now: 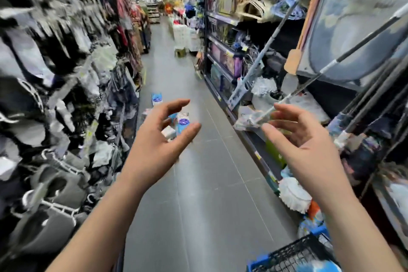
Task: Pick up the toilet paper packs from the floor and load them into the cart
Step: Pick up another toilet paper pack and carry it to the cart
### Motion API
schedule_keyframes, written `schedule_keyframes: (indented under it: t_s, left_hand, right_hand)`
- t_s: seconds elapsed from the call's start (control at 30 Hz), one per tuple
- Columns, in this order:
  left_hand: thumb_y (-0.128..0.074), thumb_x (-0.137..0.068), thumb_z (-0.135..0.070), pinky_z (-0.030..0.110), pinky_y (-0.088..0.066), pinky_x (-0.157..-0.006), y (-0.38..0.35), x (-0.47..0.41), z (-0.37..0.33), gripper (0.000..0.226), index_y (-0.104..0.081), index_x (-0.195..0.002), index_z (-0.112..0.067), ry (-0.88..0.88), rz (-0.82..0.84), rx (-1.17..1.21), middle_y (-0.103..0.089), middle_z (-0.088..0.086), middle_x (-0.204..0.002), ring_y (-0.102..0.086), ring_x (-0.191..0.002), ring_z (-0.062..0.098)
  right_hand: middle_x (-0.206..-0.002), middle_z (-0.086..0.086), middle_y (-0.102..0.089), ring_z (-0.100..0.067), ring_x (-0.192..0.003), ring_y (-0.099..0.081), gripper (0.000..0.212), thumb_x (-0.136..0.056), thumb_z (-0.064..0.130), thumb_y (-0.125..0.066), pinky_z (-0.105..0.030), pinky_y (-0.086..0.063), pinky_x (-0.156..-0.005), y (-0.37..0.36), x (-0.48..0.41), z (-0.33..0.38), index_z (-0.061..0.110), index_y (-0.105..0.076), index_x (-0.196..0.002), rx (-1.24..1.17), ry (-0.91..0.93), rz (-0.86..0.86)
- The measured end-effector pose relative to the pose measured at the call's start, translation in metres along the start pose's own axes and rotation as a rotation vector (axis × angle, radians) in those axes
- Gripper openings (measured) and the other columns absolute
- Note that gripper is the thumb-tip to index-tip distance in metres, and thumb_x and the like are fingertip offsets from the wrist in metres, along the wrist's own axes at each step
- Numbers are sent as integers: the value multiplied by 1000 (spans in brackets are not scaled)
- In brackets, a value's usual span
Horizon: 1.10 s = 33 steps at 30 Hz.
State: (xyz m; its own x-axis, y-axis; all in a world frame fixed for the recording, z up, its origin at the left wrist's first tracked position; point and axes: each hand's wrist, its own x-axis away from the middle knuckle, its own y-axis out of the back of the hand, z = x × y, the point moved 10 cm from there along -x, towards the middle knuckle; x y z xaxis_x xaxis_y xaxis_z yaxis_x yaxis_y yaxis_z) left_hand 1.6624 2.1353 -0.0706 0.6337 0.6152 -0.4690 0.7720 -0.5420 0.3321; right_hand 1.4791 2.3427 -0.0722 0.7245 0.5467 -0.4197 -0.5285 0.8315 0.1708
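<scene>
With the left hand (154, 139) and right hand (309, 141) raised empty, fingers (176, 105) loosely spread, the toilet paper packs (183, 122) lay on the floor (209, 183) ahead, well apart from the cart (295, 254); the approach step apparently applied, requiring a forward reach and a two-handed grasp.

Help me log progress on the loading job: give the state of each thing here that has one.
Left hand: open, raised, holds nothing.
Right hand: open, raised, holds nothing.
Toilet paper packs: lying on the floor ahead, not yet picked up.
Cart: at the lower right, only a corner in view; load cannot be told.
Mop head: resting low against the right shelving.
</scene>
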Motion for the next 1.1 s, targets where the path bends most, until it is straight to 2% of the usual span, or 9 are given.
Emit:
schedule_keyframes:
  t_s: [0.07,0.13,0.27,0.37,0.5,0.63,0.77,1.0,1.1]
  left_hand:
    - [-72,-86,-50,41,-46,-112,25,-21,20,47,-60,-130,-40,4,-33,6,-64,-15,-135,-59,-129,9]
    - [-72,-87,-47,32,-44,-112,49,-44,40,47,-60,-131,-38,12,-55,-14,-63,-16,-134,-58,-129,3]
    - [-74,-85,-58,14,-43,-103,98,-90,76,46,-61,-126,-42,43,-124,-12,-63,-27,-127,-56,-122,-12]
    - [-70,-79,-55,4,-42,-94,121,-125,100,46,-62,-124,-44,80,-126,10,-62,-37,-121,-54,-115,-21]
    - [-74,-88,-39,13,-46,-100,136,-171,129,39,-63,-125,-37,66,-123,4,-66,-20,-125,-59,-121,-7]
    - [-77,-90,-32,12,-56,-75,133,-208,161,37,-64,-125,-35,119,-85,47,-66,-13,-126,-61,-122,2]
    - [-74,-84,-43,26,-49,-105,134,-254,190,43,-64,-125,-35,105,-103,8,-68,-16,-125,-63,-121,1]
    - [-71,-85,-44,24,-46,-107,112,-342,247,45,-62,-127,-34,126,-108,-73,-67,-17,-123,-61,-119,-6]
    - [-73,-84,-45,30,-48,-109,98,-394,272,44,-62,-125,-34,126,-131,-60,-68,-17,-121,-62,-118,-5]
  right_hand:
    - [-111,3,-72,-14,-108,-69,44,-80,37,-76,-25,-55,-94,-34,-23,-1,28,-65,-122,-21,7,18]
    - [-110,5,-72,-15,-108,-69,43,-80,36,-75,-24,-55,-94,-66,-48,-5,28,-65,-121,-39,1,31]
    - [-111,4,-73,-16,-109,-68,45,-78,39,-74,-39,-56,-99,-125,-106,-5,29,-65,-122,-23,30,70]
    - [-112,4,-72,-16,-110,-68,42,-82,36,-75,-43,-55,-99,-161,-147,-3,29,-65,-123,-15,52,77]
    - [-112,6,-71,-12,-108,-68,37,-88,27,-76,-34,-56,-98,-202,-192,-15,30,-65,-123,-63,47,85]
    - [-116,3,-70,-12,-109,-68,37,-90,24,-75,-30,-55,-95,-235,-231,-41,27,-65,-125,-124,12,73]
    - [-113,6,-71,-9,-105,-69,36,-89,23,-76,-22,-53,-90,-269,-276,-77,29,-65,-123,-171,-3,99]
    - [-114,4,-71,-2,-102,-68,33,-91,19,-74,-13,-51,-83,-318,-377,-139,23,-65,-123,-204,-18,147]
    - [-113,6,-71,-1,-102,-68,33,-91,20,-75,-13,-51,-83,-328,-435,-163,26,-65,-122,-210,-5,166]
